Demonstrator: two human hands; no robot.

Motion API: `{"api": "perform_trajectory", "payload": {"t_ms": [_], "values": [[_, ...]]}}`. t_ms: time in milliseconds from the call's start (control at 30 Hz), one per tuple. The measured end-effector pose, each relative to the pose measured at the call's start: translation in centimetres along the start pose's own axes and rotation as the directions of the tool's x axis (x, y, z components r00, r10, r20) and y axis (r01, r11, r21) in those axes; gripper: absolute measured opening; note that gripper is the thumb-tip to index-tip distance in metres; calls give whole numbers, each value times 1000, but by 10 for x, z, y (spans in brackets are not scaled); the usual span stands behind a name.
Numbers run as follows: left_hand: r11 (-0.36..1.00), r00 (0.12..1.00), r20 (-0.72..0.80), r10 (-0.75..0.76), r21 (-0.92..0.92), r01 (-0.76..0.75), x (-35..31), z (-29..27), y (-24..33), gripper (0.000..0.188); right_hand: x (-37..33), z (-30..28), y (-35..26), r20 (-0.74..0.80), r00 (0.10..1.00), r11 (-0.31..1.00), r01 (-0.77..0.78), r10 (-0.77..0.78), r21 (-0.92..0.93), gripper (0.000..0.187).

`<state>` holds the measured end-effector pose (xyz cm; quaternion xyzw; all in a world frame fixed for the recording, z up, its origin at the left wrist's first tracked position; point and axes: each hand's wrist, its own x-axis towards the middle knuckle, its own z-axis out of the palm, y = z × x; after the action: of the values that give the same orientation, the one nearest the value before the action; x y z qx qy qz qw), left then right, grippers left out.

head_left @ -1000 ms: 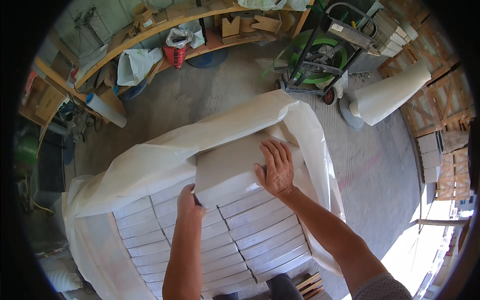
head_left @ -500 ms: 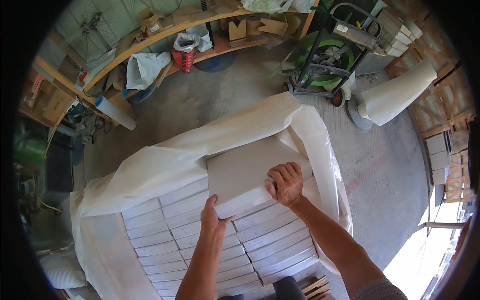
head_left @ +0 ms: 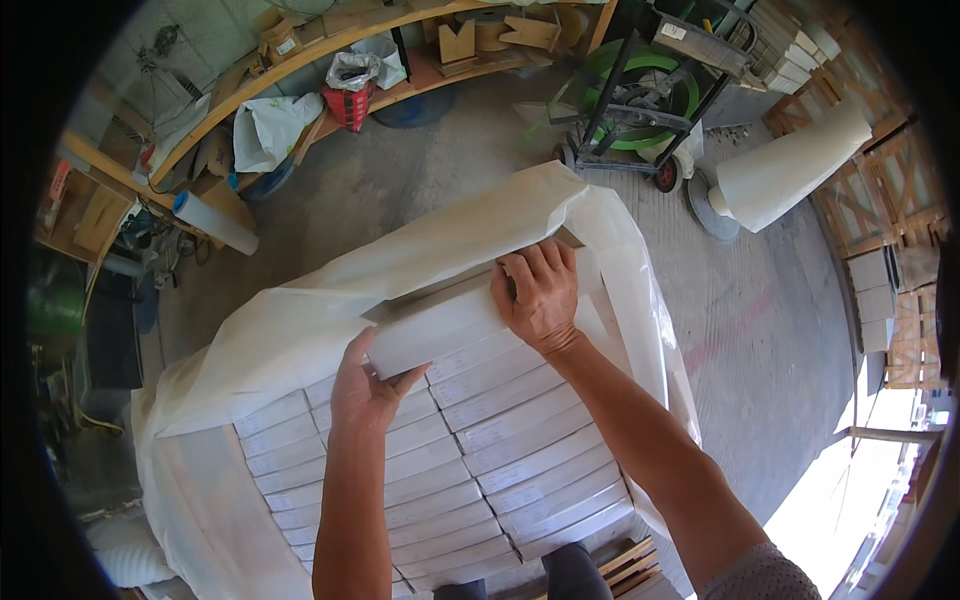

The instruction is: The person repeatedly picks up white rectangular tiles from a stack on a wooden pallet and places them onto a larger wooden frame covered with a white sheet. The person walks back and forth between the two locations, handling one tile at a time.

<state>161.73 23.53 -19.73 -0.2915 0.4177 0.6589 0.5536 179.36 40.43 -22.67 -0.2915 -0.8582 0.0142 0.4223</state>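
Concrete floor (head_left: 400, 200) all round, and over at far left we've got a white film roll (head_left: 215, 222). Moving right, the left hand (head_left: 366, 392) has its grip clamped on the left end of a white carton (head_left: 440, 325), there at the far side of the packed boxes (head_left: 430, 485), inside the pale sheet (head_left: 240, 335). Now the right hand (head_left: 540, 300), its grip closed on the carton's right end, fingers curled over! Far right, a hand truck (head_left: 645, 117) stands near a big cream roll (head_left: 790, 180).

A red bag (head_left: 349, 106) rested at the lower wooden shelf (head_left: 425, 74). A wheeled cart (head_left: 648, 119) stood near the cream roll (head_left: 795, 165) and its round base (head_left: 708, 212).
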Motion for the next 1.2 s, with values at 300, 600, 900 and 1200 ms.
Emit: {"api": "perform_trajectory", "payload": {"t_ms": [300,600,900,1200], "values": [[-171,684,173,708,983,-72,-7,11,22,43,47,41,14,-100,994,997,-43,37,-65,19],[-869,219,929,298,359,-340,21,4,63,74,53,44,11,26,994,988,-106,109,-109,28],[-898,368,906,207,326,-297,52,19,99,79,73,66,19,104,980,982,-157,168,-105,19],[-914,376,912,165,285,-289,57,11,104,81,70,67,14,68,986,986,-148,153,-73,12]]}}
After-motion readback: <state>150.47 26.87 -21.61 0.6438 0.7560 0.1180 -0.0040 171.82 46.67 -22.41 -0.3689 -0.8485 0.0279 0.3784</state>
